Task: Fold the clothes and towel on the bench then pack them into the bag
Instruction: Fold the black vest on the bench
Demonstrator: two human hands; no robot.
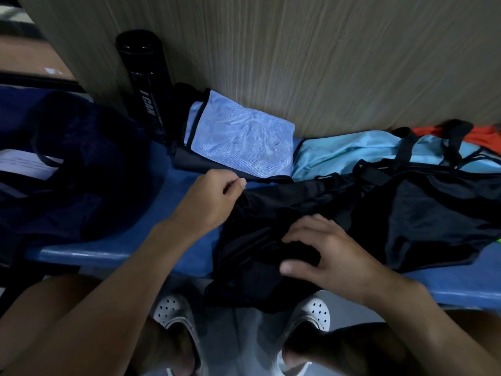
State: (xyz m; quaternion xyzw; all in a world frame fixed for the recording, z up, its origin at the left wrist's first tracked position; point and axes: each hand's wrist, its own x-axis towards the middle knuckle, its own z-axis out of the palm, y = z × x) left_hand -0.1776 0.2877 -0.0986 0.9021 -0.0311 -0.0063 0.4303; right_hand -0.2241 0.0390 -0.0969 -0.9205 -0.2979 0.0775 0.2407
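At the far left, a dark navy bag (81, 164) sits slumped on the blue surface (108, 253), its opening too dark to make out. Just right of it, a black cylindrical bottle (147, 85) leans against the wood-grain panel (298, 63) behind the surface, its top pointing away from the camera. Next comes a folded light-blue garment (244, 142) with black trim. It lies flat against the panel, and its long axis slants from upper left to lower right.

The left grip (214, 199) is closed, with thumb and forefinger pinching the far-left corner of the black garment (271, 213). This garment is matte, creased and loosely bunched. It lies mid-surface, its long axis running from the far right down toward the near left, where its lower part hangs over the front edge above a pair of white perforated shoes (173, 310). The right grip (325, 248) is clamped on a gathered fold near the garment's middle, fingers curled above it and thumb below.

Further right, a pale blue fabric item (339, 156) with black straps lies along the panel. In front of it is more black fabric (433, 221); whether it joins the held garment cannot be told. An orange cloth (485, 139) shows at the far right edge.
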